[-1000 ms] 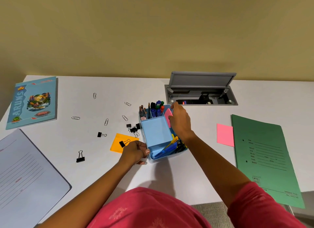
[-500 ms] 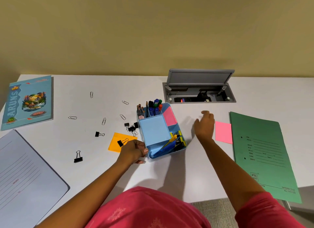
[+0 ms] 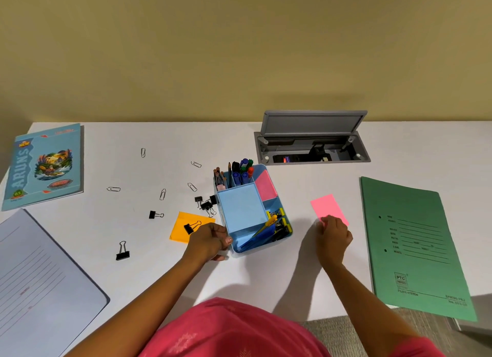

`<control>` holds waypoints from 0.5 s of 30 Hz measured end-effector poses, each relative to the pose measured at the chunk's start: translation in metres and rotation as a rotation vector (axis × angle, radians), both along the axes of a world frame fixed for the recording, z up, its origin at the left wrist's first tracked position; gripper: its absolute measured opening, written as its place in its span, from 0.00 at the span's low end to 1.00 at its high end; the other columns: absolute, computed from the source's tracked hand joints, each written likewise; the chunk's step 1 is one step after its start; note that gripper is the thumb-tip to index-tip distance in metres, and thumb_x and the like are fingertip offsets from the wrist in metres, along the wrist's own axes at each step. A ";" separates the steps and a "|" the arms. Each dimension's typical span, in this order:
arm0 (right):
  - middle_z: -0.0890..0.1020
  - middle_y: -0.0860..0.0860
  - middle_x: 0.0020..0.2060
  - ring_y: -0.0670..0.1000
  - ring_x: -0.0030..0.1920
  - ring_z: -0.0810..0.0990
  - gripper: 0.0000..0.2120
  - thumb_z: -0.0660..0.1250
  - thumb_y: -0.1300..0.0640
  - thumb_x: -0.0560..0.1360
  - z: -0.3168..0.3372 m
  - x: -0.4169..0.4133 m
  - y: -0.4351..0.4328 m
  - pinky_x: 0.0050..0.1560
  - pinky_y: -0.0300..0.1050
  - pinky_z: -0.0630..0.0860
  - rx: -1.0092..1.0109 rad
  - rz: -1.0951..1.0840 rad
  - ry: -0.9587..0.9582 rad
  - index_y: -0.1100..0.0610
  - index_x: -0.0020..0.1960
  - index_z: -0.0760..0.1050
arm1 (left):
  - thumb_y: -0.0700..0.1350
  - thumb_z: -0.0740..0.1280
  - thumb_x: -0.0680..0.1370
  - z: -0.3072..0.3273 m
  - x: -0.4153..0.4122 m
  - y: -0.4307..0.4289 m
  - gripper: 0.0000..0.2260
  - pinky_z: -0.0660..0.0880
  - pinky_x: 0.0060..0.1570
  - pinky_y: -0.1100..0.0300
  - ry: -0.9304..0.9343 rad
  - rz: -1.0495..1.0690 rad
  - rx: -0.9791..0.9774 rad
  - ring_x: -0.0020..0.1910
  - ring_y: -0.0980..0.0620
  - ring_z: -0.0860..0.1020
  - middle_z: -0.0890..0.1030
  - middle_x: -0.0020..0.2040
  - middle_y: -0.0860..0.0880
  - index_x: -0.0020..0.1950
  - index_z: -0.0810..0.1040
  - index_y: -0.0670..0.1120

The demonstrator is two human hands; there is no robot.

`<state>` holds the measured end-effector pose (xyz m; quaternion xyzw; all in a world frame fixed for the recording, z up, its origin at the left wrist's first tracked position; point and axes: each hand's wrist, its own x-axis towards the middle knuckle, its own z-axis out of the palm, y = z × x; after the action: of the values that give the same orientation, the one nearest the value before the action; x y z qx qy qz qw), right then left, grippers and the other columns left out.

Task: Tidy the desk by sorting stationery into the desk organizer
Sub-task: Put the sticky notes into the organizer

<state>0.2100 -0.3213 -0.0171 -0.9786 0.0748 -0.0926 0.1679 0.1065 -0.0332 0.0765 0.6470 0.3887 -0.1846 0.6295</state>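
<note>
The right hand (image 3: 334, 235) pinched the pink note (image 3: 328, 207) off the desk (image 3: 292, 276); the left hand (image 3: 209, 238) gripped the organizer's (image 3: 288, 230) near-left corner. It should slide in flat beside the pink stack (image 3: 266, 185).

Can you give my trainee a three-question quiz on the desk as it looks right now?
1. True or false: the right hand is pinching a loose pink sticky note.
2. What is the left hand gripping?
3. Which lies on the orange sticky note? A) a paper clip B) a black binder clip C) a pencil

Key
1. True; it holds the note's near corner.
2. The near left corner of the blue desk organizer.
3. B
</note>
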 end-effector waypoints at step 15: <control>0.76 0.62 0.55 0.64 0.57 0.75 0.27 0.76 0.58 0.66 0.046 0.033 0.001 0.54 0.52 0.73 0.107 -0.257 0.550 0.66 0.59 0.70 | 0.32 0.68 0.74 0.002 -0.002 -0.001 0.08 0.80 0.27 0.59 -0.026 -0.001 -0.012 0.38 0.51 0.79 0.79 0.46 0.45 0.45 0.75 0.45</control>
<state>0.2434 -0.3207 0.0287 -0.9393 0.2452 0.1595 0.1793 0.1040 -0.0341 0.0789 0.6457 0.3789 -0.1787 0.6384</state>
